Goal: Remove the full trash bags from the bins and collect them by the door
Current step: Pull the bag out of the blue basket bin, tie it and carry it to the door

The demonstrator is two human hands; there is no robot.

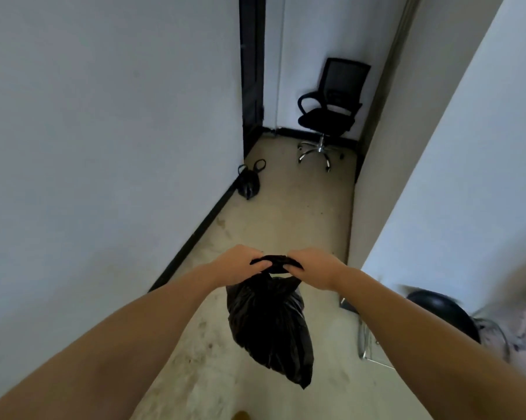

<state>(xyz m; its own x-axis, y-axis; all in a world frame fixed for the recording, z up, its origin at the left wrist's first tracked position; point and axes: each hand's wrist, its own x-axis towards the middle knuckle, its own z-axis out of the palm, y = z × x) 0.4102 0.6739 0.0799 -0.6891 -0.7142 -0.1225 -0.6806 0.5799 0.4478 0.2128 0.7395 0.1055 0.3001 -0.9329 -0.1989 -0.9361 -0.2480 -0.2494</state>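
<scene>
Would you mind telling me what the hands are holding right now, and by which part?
Both the left hand and the right hand grip a black trash bag by its gathered top handles; the bag hangs below them.

body: two forearms bare to frame edge | left grip (239, 265) bare | right grip (313, 268) bare

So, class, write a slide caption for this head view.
Both hands, left hand and right hand, grip a black trash bag; another bag sits near the doorway.
</scene>
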